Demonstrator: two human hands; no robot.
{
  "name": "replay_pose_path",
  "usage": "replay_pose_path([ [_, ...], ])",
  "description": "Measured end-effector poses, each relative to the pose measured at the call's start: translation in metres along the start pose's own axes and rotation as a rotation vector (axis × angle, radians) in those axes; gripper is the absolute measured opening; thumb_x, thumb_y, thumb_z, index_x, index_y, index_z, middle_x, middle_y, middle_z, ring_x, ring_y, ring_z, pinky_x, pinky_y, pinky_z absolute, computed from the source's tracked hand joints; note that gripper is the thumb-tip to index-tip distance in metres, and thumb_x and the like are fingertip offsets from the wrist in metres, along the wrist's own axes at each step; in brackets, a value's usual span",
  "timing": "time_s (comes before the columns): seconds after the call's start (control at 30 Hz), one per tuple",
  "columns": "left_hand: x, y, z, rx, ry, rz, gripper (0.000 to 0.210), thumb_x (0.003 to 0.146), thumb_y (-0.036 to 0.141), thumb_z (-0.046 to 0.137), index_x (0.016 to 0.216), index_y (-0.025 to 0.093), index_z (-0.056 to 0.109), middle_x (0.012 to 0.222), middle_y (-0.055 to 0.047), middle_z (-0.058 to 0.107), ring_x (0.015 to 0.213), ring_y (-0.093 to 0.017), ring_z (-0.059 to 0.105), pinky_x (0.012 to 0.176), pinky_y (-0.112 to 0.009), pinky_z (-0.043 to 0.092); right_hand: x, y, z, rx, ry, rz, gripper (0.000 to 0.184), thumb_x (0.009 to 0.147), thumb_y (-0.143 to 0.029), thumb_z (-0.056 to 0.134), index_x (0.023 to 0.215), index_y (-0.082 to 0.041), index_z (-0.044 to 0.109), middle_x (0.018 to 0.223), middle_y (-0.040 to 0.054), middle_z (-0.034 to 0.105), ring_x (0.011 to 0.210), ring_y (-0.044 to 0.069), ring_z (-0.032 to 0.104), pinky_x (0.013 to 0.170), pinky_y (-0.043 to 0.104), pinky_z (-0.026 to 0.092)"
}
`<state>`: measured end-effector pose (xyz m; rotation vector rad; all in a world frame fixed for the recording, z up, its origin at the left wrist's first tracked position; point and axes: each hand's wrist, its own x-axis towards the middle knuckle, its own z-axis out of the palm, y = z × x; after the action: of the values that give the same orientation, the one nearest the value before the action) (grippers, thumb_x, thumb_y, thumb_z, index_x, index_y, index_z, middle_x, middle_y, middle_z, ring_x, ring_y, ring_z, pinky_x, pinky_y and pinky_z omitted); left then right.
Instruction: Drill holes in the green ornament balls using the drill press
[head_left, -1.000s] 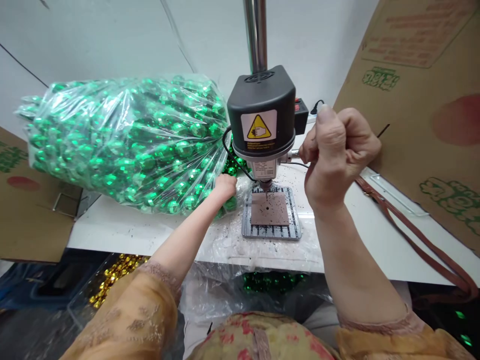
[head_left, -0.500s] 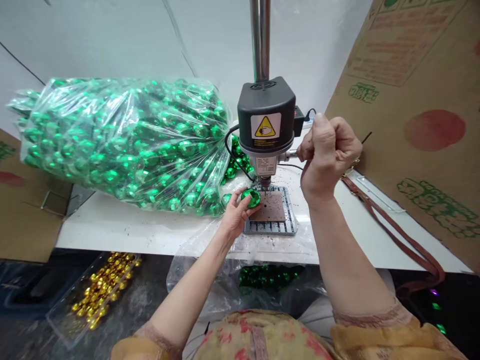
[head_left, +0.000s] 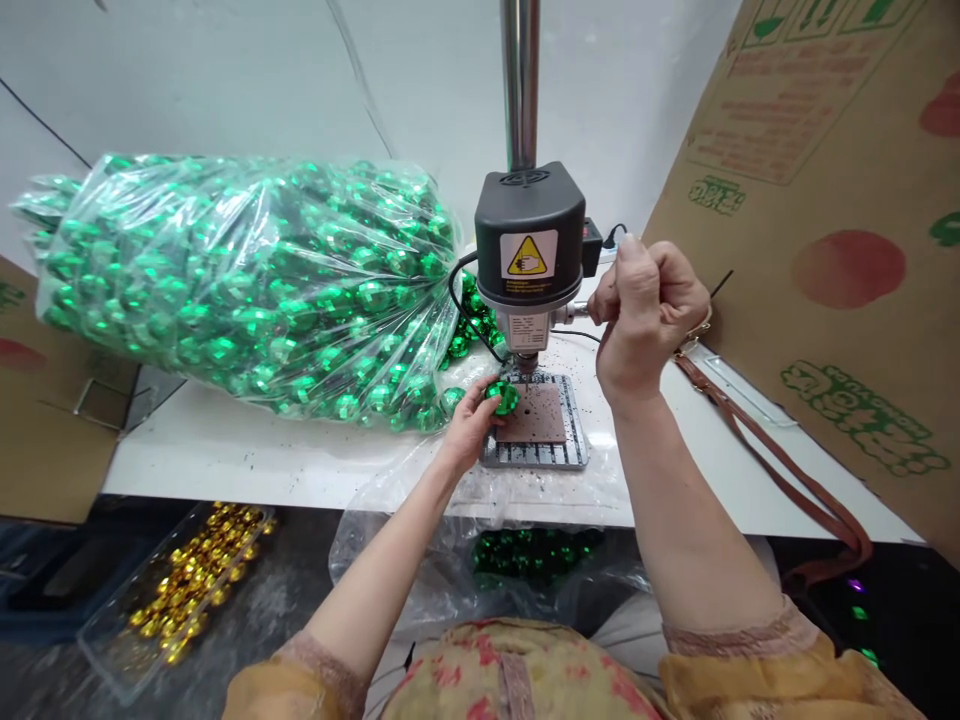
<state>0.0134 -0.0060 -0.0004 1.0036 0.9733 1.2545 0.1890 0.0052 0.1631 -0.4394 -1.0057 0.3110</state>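
Between the fingers of my left hand (head_left: pixel 472 415) is a shiny green faceted ball (head_left: pixel 502 397), held at the left of the drill bit and over the edge of a brown square board (head_left: pixel 544 425). The board lies on the slotted metal base (head_left: pixel 577 455) of a small bench drill press (head_left: pixel 531 235), with dark shavings scattered about. My right hand (head_left: pixel 645 310) is closed in a fist around the feed handle (head_left: pixel 576 312) on the drill's right side; most of that handle is hidden by the fingers. The bit stands above the board, apart from the ball.
A large clear bag of green balls (head_left: pixel 255 290) lies on the white table (head_left: pixel 300 455) at left. Cardboard boxes (head_left: pixel 817 200) flank both sides. A brown strap (head_left: pixel 772 460) lies at right. Below are a clear bin of gold balls (head_left: pixel 199 575) and plastic with green balls (head_left: pixel 536 552).
The green ball has turned in my left fingers, and its dark patch no longer shows. My right hand stays on the handle. The whole view has shifted slightly.
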Motion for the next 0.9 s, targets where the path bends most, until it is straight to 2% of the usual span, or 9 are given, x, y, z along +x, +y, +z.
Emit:
replay_pose_path([
  [0.13, 0.006, -0.004, -0.003, 0.205, -0.048, 0.121, 0.059, 0.073, 0.047, 0.088, 0.12, 0.019, 0.066, 0.102, -0.004, 0.073, 0.085, -0.015, 0.067, 0.073, -0.025, 0.053, -0.001, 0.0, 0.0, 0.047, 0.011, -0.007, 0.05, 0.09, -0.038, 0.068, 0.06, -0.023, 0.031, 0.047, -0.0086, 0.031, 0.04, 0.004, 0.029, 0.042, 0.026, 0.025],
  [0.23, 0.011, -0.007, -0.004, 0.29, -0.091, 0.151, 0.059, 0.075, 0.049, 0.087, 0.121, 0.018, 0.065, 0.104, -0.006, 0.074, 0.088, -0.016, 0.068, 0.08, -0.028, 0.055, -0.001, 0.001, -0.001, 0.036, 0.001, -0.015, 0.049, 0.091, -0.038, 0.067, 0.06, -0.022, 0.032, 0.047, -0.0087, 0.032, 0.042, 0.004, 0.03, 0.044, 0.026, 0.025],
  [0.43, 0.015, -0.009, -0.002, 0.434, -0.136, 0.169, 0.058, 0.079, 0.045, 0.084, 0.126, 0.017, 0.065, 0.103, -0.006, 0.073, 0.081, -0.015, 0.065, 0.073, -0.027, 0.053, -0.002, 0.001, -0.002, -0.019, -0.009, -0.013, 0.048, 0.094, -0.037, 0.063, 0.061, -0.022, 0.031, 0.049, -0.0086, 0.033, 0.043, 0.004, 0.031, 0.046, 0.026, 0.028],
  [0.57, 0.013, -0.007, 0.004, 0.546, -0.106, 0.197, 0.055, 0.079, 0.041, 0.083, 0.126, 0.017, 0.067, 0.092, -0.003, 0.072, 0.071, -0.013, 0.059, 0.063, -0.025, 0.048, -0.003, 0.0, -0.001, -0.029, -0.012, -0.046, 0.048, 0.095, -0.033, 0.061, 0.062, -0.022, 0.028, 0.049, -0.0084, 0.031, 0.043, 0.004, 0.03, 0.045, 0.026, 0.027],
  [0.7, 0.01, -0.01, 0.013, 0.624, -0.056, 0.226, 0.053, 0.075, 0.037, 0.085, 0.121, 0.017, 0.068, 0.087, -0.003, 0.07, 0.067, -0.014, 0.057, 0.06, -0.025, 0.047, -0.003, 0.002, -0.002, -0.038, -0.02, -0.047, 0.048, 0.095, -0.037, 0.06, 0.062, -0.022, 0.029, 0.049, -0.0074, 0.031, 0.044, 0.005, 0.029, 0.045, 0.028, 0.026],
  [0.9, 0.005, -0.023, 0.02, 0.674, -0.008, 0.306, 0.048, 0.079, 0.034, 0.084, 0.121, 0.019, 0.067, 0.102, -0.008, 0.073, 0.09, -0.022, 0.068, 0.079, -0.035, 0.056, -0.002, 0.004, -0.004, -0.047, -0.025, -0.01, 0.052, 0.092, -0.049, 0.063, 0.061, -0.022, 0.031, 0.05, -0.0073, 0.029, 0.044, 0.006, 0.03, 0.047, 0.029, 0.027],
])
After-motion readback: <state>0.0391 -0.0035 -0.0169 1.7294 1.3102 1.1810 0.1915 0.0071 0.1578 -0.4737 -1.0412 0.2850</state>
